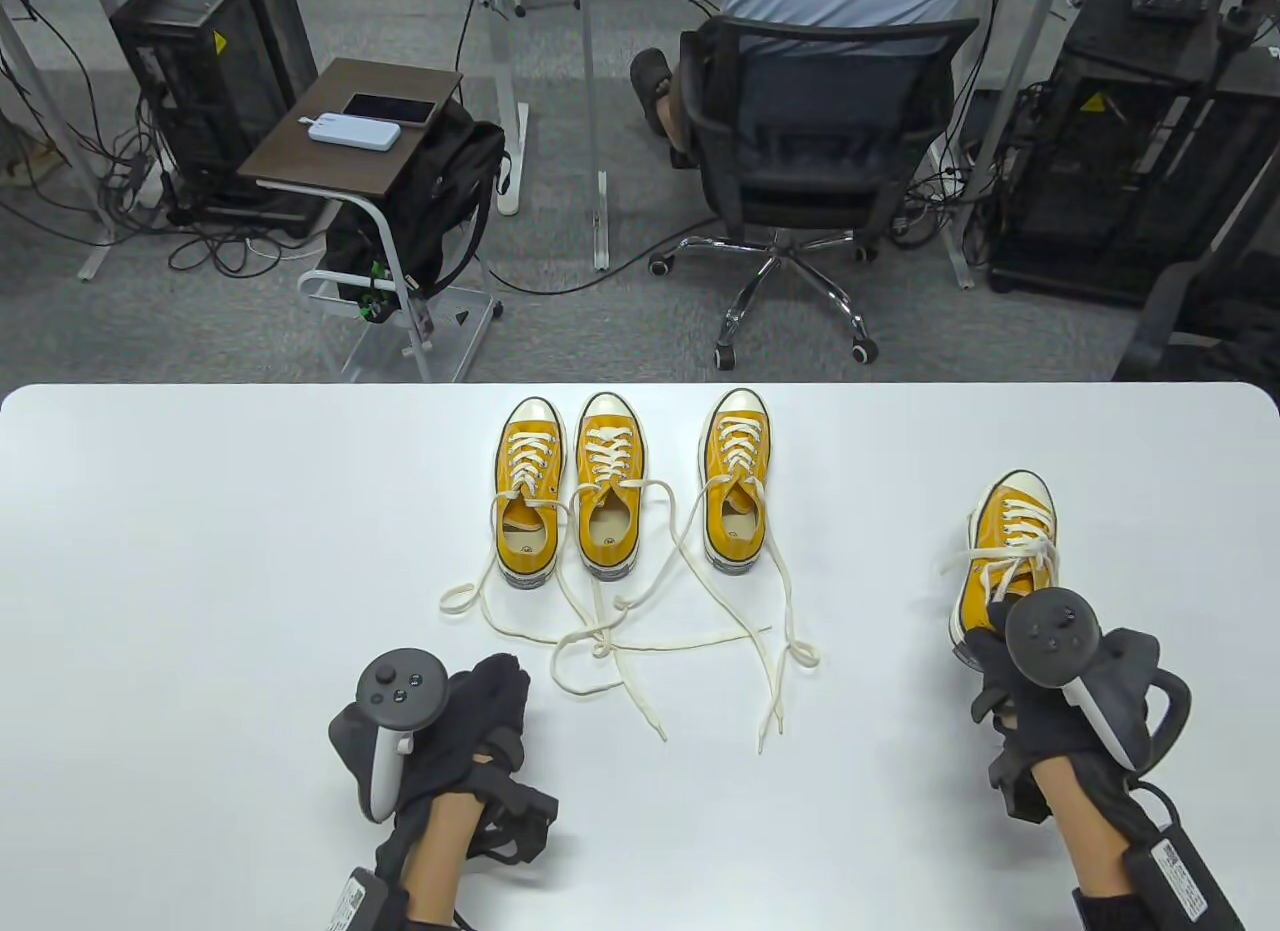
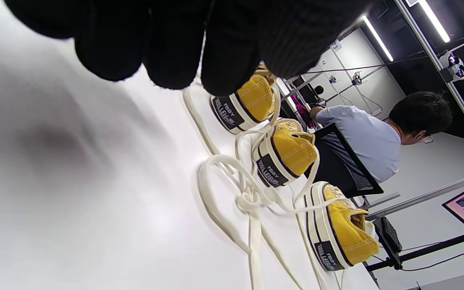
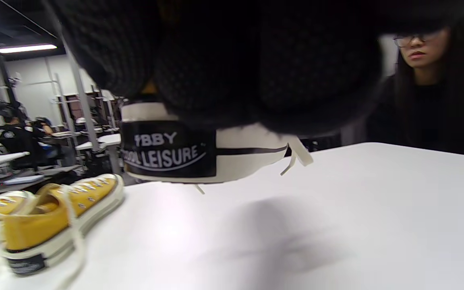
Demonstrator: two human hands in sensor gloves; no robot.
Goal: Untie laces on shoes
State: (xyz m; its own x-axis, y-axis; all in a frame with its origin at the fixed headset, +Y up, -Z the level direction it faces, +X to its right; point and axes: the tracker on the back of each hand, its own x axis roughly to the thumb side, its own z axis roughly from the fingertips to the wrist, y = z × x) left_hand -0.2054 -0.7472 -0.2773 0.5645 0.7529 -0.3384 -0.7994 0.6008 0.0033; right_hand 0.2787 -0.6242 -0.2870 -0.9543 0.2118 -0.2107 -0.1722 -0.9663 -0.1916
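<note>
Three yellow sneakers (image 1: 527, 491) (image 1: 610, 486) (image 1: 738, 481) stand in a row at the table's middle, toes away from me. Their cream laces (image 1: 610, 641) are loose and trail toward me in a tangle. A fourth yellow sneaker (image 1: 1010, 541) is at the right with its laces in a bow (image 1: 1010, 559). My right hand (image 1: 990, 651) grips its heel, whose black label (image 3: 167, 149) shows under my fingers (image 3: 256, 60). My left hand (image 1: 500, 676) is empty on the table just left of the lace tangle (image 2: 248, 199), with its fingertips (image 2: 167, 60) above the surface.
The white table (image 1: 200, 571) has a far edge just behind the shoes. Beyond it are an office chair (image 1: 810, 141) with a seated person and a small side table (image 1: 350, 121). A woman (image 3: 429, 80) sits at the table's right side.
</note>
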